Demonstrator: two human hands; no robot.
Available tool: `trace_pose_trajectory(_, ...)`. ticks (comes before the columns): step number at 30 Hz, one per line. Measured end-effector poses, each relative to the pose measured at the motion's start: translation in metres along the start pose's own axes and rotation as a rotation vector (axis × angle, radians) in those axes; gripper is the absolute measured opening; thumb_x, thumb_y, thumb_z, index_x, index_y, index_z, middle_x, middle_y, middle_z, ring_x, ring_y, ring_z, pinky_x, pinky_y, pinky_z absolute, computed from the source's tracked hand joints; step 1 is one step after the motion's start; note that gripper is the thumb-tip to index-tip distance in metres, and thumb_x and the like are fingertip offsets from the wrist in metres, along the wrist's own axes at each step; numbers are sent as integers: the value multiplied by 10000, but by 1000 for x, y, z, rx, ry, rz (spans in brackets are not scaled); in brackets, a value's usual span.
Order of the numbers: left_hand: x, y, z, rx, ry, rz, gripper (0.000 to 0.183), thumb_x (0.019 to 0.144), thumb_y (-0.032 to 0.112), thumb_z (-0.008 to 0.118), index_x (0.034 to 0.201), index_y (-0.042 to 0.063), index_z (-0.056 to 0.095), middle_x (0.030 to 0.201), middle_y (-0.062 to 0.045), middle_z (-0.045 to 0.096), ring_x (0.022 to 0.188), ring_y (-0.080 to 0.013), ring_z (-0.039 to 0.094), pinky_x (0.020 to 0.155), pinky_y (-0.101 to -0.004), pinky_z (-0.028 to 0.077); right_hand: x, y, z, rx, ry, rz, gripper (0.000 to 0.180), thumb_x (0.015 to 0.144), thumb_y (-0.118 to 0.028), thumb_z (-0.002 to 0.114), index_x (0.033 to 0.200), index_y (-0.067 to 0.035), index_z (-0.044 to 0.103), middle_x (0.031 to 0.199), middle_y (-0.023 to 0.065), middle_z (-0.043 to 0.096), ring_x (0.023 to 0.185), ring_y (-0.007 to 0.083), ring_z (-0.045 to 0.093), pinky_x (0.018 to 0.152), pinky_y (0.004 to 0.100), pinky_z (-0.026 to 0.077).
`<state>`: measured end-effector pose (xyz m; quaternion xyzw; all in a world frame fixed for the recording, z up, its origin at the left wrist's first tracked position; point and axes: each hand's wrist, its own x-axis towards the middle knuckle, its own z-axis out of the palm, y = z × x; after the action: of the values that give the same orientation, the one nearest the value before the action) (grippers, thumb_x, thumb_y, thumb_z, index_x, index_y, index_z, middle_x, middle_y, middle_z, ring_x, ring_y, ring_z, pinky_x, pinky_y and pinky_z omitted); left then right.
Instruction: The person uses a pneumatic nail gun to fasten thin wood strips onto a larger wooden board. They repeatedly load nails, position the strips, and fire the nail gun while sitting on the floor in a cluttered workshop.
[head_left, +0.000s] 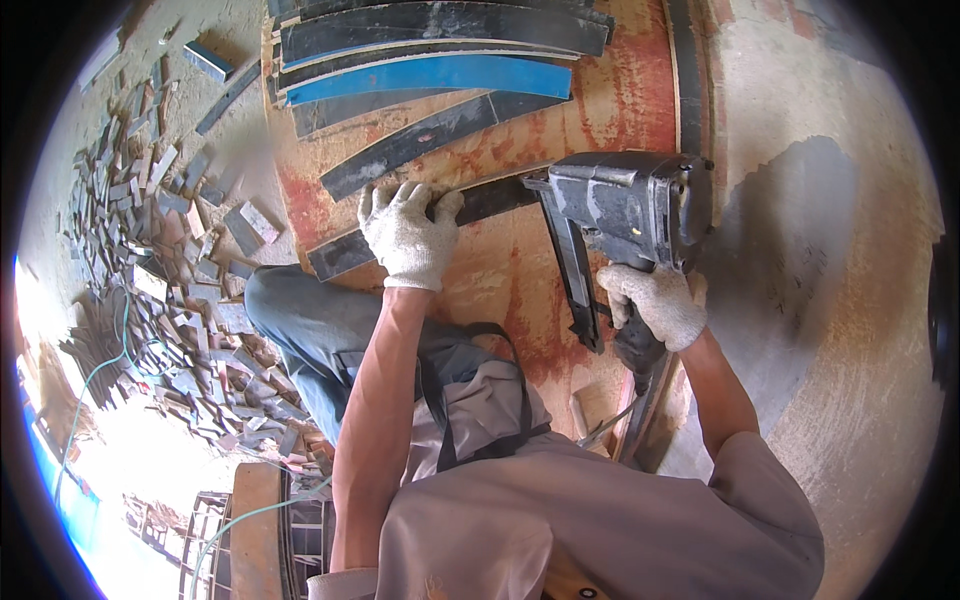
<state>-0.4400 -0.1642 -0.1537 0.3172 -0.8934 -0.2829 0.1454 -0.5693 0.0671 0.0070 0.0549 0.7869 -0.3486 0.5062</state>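
Observation:
My left hand (415, 234), in a white knitted glove, presses on a dark wooden strip (495, 201) lying on a red-stained plywood board. My right hand (656, 300), gloved likewise, is closed round the handle of a black pneumatic nail gun (626, 202). The gun's nose rests at the right part of the strip; its long magazine (570, 262) points down towards my body. Just beyond the strip a second dark strip (420, 139) lies slanted. Further off are a blue curved strip (435, 77) and several stacked dark curved strips (450, 28).
The plywood board (622, 90) has a dark strip (690, 82) along its right edge. Many small wood offcuts (187, 315) are heaped on the floor at left, with a thin green hose (94, 371) across them. A wall or floor surface (817, 97) lies at right.

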Motion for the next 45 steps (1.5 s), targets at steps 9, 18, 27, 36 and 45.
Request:
trace_pose_trajectory(9, -1, 0, 1, -4, -23, -46, 167, 831, 330, 774, 835, 163, 781, 876, -10, 725, 959, -281, 635, 1095, -457, 369, -11, -19, 9, 94, -21, 13, 206, 911, -111, 659, 1059, 27, 699, 617, 44, 573, 497, 145, 543, 501, 297, 450)
trace_pose_trajectory(18, -3, 0, 2, -14, -8, -46, 151, 824, 330, 755, 817, 184, 796, 867, -33, 732, 959, -294, 646, 1123, -473, 355, -1, -11, 27, 48, -76, -10, 193, 931, -142, 659, 1043, 5, 713, 607, 36, 590, 492, 136, 545, 507, 299, 456)
trace_pose_trajectory(27, -9, -20, -2, -135, 183, -38, 333, 821, 401, 792, 1000, 121, 766, 1026, -73, 734, 1039, -302, 648, 1089, -496, 387, 1, 5, 26, 17, -100, -33, 140, 921, -159, 697, 916, -19, 681, 605, 55, 634, 465, 154, 586, 464, 312, 450)
trace_pose_trajectory(36, -27, -91, -70, 446, -210, -682, 704, 934, 676, 525, 1121, 47, 778, 1186, -247, 702, 1199, -452, 581, 1101, -516, 376, 4, 19, 30, 75, -64, -85, 114, 927, -134, 706, 931, -25, 673, 611, 40, 633, 456, 136, 587, 431, 303, 462)
trace_pose_trajectory(45, -40, -80, -30, -852, 28, -952, 451, 933, 439, 735, 944, -11, 742, 842, -57, 689, 838, -123, 635, 738, -318, 536, -1, 47, 28, 150, 17, -106, 105, 939, -128, 696, 916, -37, 651, 630, 26, 633, 472, 116, 588, 446, 279, 446)
